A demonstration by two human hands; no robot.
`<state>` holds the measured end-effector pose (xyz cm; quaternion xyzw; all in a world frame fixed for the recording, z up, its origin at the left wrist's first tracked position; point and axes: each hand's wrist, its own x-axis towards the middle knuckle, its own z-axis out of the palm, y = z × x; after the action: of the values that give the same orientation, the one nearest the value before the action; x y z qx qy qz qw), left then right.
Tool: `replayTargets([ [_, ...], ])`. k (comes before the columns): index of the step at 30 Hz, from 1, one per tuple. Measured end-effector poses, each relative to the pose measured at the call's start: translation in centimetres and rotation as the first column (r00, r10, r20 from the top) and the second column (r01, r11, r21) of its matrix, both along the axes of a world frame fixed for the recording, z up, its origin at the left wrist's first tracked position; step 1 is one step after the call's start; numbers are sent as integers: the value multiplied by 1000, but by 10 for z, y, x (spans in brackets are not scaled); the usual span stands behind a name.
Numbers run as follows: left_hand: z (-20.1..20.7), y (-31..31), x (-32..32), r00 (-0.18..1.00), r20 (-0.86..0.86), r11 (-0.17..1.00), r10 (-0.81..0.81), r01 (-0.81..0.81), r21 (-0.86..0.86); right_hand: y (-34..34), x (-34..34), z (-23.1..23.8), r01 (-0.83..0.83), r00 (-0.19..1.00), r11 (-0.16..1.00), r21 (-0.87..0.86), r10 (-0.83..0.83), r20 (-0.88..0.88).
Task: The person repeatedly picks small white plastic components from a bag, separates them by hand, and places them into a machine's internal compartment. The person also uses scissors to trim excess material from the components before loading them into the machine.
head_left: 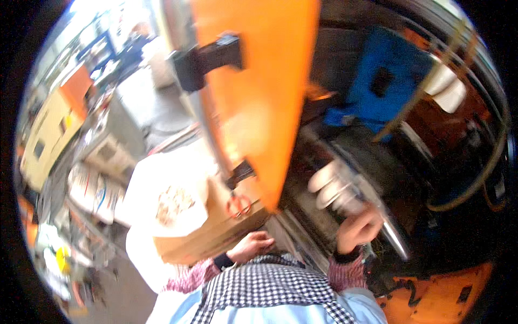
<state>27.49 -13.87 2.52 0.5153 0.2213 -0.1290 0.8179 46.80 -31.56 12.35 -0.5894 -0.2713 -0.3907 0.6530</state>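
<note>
My right hand [358, 229] reaches into the dark machine opening, fingers closed round a cluster of pale, rounded pieces [330, 186]. Motion blur hides their exact kind. A shiny metal bar [395, 237] slants past just right of that hand. Held low in front of my checked apron [270, 283], my left hand [252, 247] has its fingers curled together, and nothing shows in them. Beside it stands a cardboard box [202, 240] lined with a white plastic bag [197, 218], with small pale pieces [175, 205] inside. Red-handled scissors [238, 206] are at the box's right side.
A tall orange machine door [259, 92] with black handles [222, 54] stands between the box and the opening. Inside the machine are a blue block [391, 75] and a hose [475, 189]. White sacks [91, 191] and a beige-and-orange machine [51, 132] stand at left.
</note>
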Motion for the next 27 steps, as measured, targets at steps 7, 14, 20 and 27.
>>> replayTargets([
  [7, -59, 5, -41, 964, 166, 956, 209, -237, 173, 146, -128, -53, -823, 547, 382, -420, 733, -404],
  [14, -52, 20, -44, 869, 109, 870, 483, -462, -172, 182, -133, -53, -632, 641, 301, -715, 721, -263],
  [20, 28, 8, -7, 933, 46, 863, 357, -311, -398, 64, -89, -35, -605, 791, 350, -715, 361, -493],
  [27, 63, -35, 74, 983, 182, 937, -11, 74, -342, -15, -55, -15, -393, 907, 645, -655, 158, -389],
])
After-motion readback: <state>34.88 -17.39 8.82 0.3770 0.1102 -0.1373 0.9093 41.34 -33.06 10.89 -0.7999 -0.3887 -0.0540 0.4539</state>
